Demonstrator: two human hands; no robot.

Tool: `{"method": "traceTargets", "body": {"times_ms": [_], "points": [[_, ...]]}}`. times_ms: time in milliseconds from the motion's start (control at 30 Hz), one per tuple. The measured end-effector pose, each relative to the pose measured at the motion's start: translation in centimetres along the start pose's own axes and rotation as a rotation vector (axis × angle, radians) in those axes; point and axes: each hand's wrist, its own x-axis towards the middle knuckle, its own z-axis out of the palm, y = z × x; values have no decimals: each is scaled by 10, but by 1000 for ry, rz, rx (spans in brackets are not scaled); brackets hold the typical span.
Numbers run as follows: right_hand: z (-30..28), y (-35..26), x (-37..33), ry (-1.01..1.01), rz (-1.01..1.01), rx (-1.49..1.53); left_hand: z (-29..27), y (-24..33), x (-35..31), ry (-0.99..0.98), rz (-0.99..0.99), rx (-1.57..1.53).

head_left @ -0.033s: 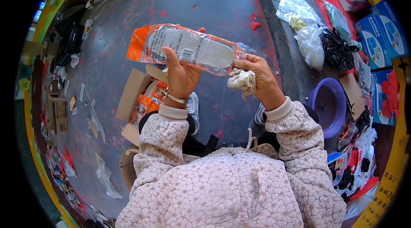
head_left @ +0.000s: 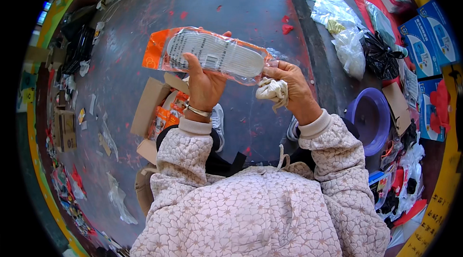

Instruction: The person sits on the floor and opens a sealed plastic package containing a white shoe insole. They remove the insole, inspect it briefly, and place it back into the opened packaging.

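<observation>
A clear plastic packet of whitish ribbed insoles (head_left: 236, 59), orange at its left end, is held up in front of me, tilted down to the right. My left hand (head_left: 206, 85) grips its middle from below, thumb on the near face and fingers mostly hidden behind. At the packet's right end, my right hand (head_left: 298, 90) pinches the plastic between thumb and fingers. A crumpled off-white cloth (head_left: 272, 90) hangs from that same hand, below the packet. Beneath my left forearm stands an opened cardboard box (head_left: 147, 107) with orange packets (head_left: 164, 117) inside.
To the right are a purple basin (head_left: 353, 119), a black plastic bag (head_left: 381, 52), clear plastic bags (head_left: 349, 49) and blue boxes (head_left: 427, 47). Scraps and a small carton (head_left: 65, 129) lie along the left side. My shoes (head_left: 218, 124) rest on the dark floor.
</observation>
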Motion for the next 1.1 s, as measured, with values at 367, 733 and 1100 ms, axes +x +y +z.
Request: {"method": "traceTargets", "body": {"times_ms": [367,733,1100], "points": [[0,-8,-7,-94,-28,49,-1,-2,-1,31,12,227],[-1,-10,-7,-103,-9,-9,-2,-4,-1,22,16,297],[-5,-7,-4,-64,-31,91,4,-14,-3,193,-22,184]]}}
